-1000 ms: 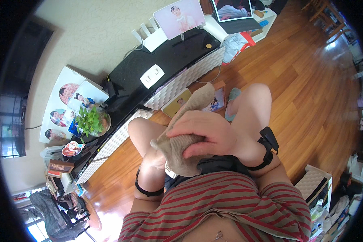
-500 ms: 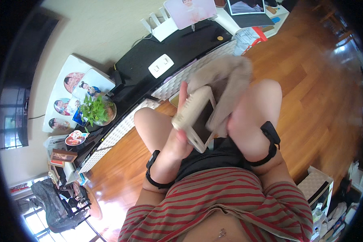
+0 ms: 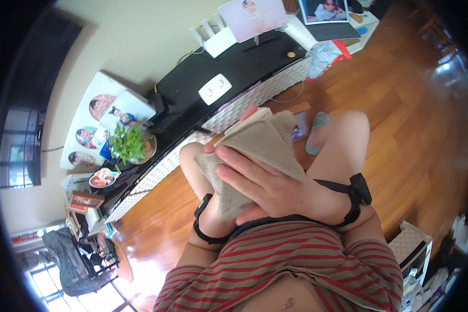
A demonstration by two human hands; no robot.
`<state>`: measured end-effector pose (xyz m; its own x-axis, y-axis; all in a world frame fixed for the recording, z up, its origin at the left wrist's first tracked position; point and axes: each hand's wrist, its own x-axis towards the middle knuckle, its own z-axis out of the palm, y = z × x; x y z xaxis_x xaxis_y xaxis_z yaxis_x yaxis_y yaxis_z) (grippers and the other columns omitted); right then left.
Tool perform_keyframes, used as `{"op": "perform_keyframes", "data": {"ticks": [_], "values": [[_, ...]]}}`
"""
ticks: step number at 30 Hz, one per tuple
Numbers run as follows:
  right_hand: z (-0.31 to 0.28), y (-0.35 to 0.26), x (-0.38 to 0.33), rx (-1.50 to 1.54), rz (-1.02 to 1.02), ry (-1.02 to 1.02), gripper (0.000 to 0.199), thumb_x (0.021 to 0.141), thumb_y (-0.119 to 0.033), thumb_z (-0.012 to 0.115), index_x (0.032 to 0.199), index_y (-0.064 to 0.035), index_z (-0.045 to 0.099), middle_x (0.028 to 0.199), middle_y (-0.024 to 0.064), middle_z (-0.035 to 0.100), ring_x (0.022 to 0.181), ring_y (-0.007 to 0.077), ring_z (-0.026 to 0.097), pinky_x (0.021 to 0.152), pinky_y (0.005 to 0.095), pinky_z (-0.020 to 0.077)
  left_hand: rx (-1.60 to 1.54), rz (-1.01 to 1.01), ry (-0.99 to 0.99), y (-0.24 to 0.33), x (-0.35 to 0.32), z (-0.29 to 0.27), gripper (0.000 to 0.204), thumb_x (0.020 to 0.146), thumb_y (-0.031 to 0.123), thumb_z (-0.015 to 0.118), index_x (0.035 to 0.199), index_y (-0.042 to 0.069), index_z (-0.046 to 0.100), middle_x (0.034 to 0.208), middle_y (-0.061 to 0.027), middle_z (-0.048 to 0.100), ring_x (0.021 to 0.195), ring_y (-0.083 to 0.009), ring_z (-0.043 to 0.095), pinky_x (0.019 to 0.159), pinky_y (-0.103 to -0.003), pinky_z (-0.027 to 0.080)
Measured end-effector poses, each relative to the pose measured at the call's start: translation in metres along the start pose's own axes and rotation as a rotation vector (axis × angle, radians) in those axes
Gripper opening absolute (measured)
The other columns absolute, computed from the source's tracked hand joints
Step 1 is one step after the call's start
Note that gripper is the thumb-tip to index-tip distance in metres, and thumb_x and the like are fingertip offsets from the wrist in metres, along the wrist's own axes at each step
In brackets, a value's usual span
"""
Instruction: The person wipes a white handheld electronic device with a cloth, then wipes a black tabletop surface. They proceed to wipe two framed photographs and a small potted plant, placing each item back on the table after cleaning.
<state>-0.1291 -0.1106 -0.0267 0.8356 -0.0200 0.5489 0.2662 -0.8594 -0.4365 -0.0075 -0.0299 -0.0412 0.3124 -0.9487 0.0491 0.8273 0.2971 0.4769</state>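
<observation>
Seemingly to keep its folds together, the right hand (image 3: 267, 184) lies flat, fingers spread, on a beige cloth (image 3: 260, 151) whose underside the left hand (image 3: 228, 156) props, its grip hidden.

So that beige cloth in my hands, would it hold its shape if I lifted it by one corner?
Probably not. The beige cloth drapes and creases over the left hand, so it looks floppy. The right hand presses it flat easily, suggesting it's light. Its fuzzy surface likely grips rather than slips.
</observation>
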Motion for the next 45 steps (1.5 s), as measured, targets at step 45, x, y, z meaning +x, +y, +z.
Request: {"op": "perform_keyframes", "data": {"ticks": [45], "values": [[-0.001, 0.013, 0.035, -0.076, 0.034, 0.224, 0.052, 0.087, -0.025, 0.055, 0.127, 0.0074, 0.054, 0.134, 0.0214, 0.048, 0.121, 0.0405, 0.046, 0.101, 0.0523, 0.0358, 0.162, -0.009, 0.190, -0.031, 0.011, 0.000, 0.084, 0.093, 0.069, 0.030, 0.148, 0.006, 0.030, 0.145, -0.0124, 0.041, 0.132, -0.0255, 0.041, 0.112, -0.038, 0.031]]}}
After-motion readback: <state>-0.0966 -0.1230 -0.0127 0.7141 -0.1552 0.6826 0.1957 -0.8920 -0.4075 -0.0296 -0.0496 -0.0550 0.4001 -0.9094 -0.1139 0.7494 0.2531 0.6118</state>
